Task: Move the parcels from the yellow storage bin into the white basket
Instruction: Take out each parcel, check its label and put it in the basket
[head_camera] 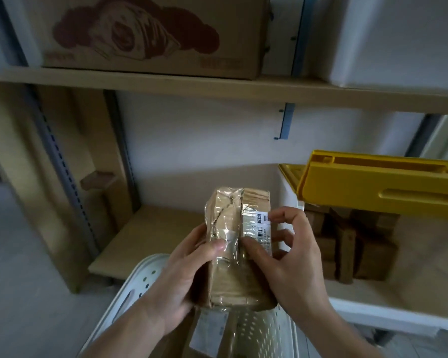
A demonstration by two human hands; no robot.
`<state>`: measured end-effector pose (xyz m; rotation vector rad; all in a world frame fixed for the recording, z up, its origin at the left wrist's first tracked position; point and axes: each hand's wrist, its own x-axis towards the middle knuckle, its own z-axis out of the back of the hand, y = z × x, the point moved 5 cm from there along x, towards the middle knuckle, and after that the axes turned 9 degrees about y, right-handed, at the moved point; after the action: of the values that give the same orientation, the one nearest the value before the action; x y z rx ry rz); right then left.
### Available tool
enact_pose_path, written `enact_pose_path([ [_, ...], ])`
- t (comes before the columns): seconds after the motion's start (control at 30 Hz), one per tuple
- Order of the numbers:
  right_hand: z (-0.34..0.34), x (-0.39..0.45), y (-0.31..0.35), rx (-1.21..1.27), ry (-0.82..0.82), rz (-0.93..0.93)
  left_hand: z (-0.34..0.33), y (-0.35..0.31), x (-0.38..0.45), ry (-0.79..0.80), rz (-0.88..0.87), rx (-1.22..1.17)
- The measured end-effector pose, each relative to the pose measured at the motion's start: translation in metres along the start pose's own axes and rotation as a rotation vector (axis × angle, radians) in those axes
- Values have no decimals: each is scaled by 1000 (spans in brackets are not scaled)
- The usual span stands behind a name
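Note:
Both hands hold one brown cardboard parcel (233,244) wrapped in clear tape, with a barcode label on its right side. My left hand (184,280) grips its left side and my right hand (290,257) grips its right side. The parcel hangs above the white perforated basket (140,277) at the bottom centre, where another parcel (207,337) lies inside. At the right, the storage bin (290,192) has its yellow lid (378,187) raised, and several brown parcels (352,249) are stacked in it.
A wooden shelf board (145,233) lies behind the basket. On the upper shelf (166,83) stands a printed cardboard box (150,34). Metal shelf uprights (60,161) run down the left, with grey floor (18,280) below.

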<state>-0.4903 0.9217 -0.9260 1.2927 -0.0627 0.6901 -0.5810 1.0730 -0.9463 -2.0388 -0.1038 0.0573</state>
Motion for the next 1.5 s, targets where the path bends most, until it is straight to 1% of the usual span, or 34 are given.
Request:
enact_pose_path([
  [0.17, -18, 10, 3, 116, 84, -18, 21, -16, 5, -30, -70, 130],
  [0.23, -26, 15, -1, 222, 135, -64, 28, -24, 7, -50, -94, 165],
  [0.33, -36, 22, -8, 412, 224, -171, 32, -33, 7, -15, -115, 250],
  [0.47, -41, 30, -10, 520, 313, -247, 40, -39, 6, -45, -79, 276],
  [0.6, -44, 34, -16, 577, 292, -280, 59, -41, 4, -62, -56, 273],
  [0.73, -45, 36, -19, 624, 229, -299, 80, -40, -3, -155, -47, 186],
  [0.9, -49, 35, -19, 696, 144, -340, 86, -40, -3, -135, -138, 193],
  [0.97, -51, 35, -18, 685, 145, -332, 87, -41, -4, -163, -185, 211],
  [1.07, -53, 35, -20, 566, 170, -322, 91, -45, -7, -264, -277, 220],
  [1.2, -49, 33, -20, 420, 166, -248, 95, -47, -9, -348, -293, 258],
  [1.4, -38, 28, -23, 426, 193, -193, 85, -47, -7, -302, -282, 355],
  [1.5, -32, 26, -26, 407, 219, -196, 79, -46, -6, -230, -277, 470],
])
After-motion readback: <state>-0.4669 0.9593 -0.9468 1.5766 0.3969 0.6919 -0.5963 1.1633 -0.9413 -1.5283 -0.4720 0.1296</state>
